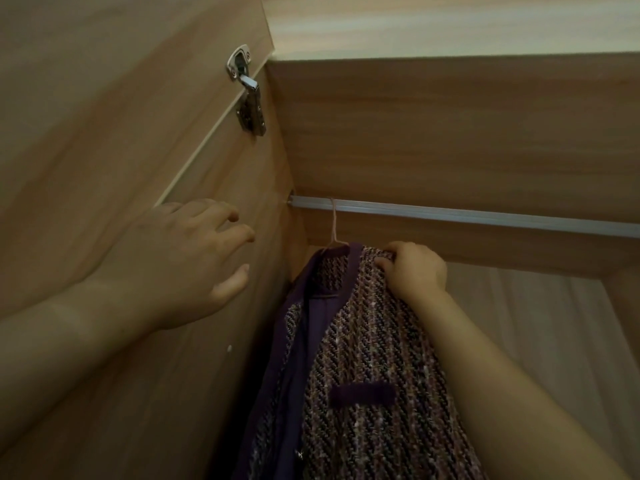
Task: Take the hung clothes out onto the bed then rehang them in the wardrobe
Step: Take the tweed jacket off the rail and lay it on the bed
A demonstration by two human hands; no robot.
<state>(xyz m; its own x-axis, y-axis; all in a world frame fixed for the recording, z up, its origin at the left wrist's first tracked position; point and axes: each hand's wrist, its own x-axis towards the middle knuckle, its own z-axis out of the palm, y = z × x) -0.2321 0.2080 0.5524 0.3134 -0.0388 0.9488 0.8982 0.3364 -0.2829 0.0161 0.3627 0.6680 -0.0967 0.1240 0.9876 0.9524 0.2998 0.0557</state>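
Note:
A purple tweed jacket (pixel 367 368) with dark purple trim hangs on a thin pink hanger (pixel 334 233), whose hook is over the metal wardrobe rail (pixel 485 216) near its left end. My right hand (pixel 414 268) grips the jacket's right shoulder just below the rail. To the left of the jacket, my left hand (pixel 194 261) is open with fingers spread, held against or just in front of the wardrobe's left side panel (pixel 225 341); it holds nothing.
The open wardrobe door (pixel 86 116) stands at the left with a metal hinge (pixel 247 95) on it. A wooden top panel (pixel 450 126) runs above the rail. A pale back wall (pixel 536 323) shows to the right of the jacket.

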